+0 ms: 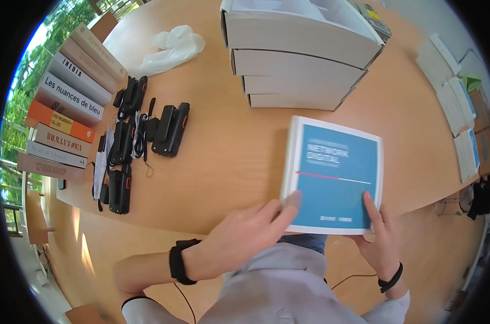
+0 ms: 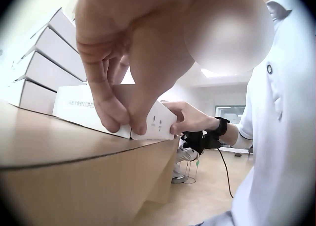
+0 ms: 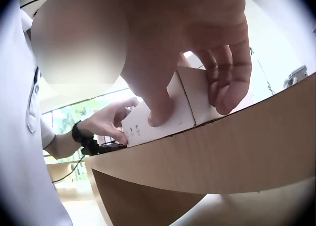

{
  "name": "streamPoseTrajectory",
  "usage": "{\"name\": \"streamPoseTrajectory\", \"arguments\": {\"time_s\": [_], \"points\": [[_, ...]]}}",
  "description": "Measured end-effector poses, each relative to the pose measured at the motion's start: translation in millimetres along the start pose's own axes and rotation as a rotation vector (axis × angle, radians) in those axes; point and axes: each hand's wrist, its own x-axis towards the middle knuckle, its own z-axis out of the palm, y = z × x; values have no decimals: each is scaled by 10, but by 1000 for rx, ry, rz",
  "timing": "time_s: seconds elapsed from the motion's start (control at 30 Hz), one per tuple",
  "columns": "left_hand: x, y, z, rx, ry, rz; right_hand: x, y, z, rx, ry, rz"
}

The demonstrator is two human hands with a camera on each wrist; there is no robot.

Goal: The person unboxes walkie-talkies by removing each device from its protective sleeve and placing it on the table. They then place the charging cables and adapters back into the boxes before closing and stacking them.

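Note:
A white box with a blue top (image 1: 336, 167) lies at the table's near edge, its lid lettered NETWORK DIGITAL. At its near left corner my left hand (image 1: 242, 232) grips it; in the left wrist view the fingers and thumb of that hand (image 2: 133, 53) pinch the box's corner (image 2: 118, 129). My right hand (image 1: 382, 240) holds the near right corner. The right wrist view shows that hand (image 3: 197, 38) with its thumb on the near side of the box (image 3: 173, 114) and its fingers along the adjoining side.
White boxes (image 1: 304, 62) stand stacked behind, the top one uncovered. Several black devices (image 1: 171, 129) with cables lie at the left, beside a row of books (image 1: 66, 97). A clear plastic bag (image 1: 174, 48) lies at the back left. More white boxes (image 1: 455, 102) are at the far right.

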Motion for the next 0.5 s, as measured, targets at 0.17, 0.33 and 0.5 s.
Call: {"name": "streamPoseTrajectory", "arguments": {"time_s": [0.17,0.33,0.5], "points": [[272,-6,-217,-7,295,198,78,302,-221,-33,102,214],[547,-30,-1062,453,804,192,412,688,-364,120,89,348],[1080,-174,-1272,597,781,203,419,819,-430,95,80,272]]}}
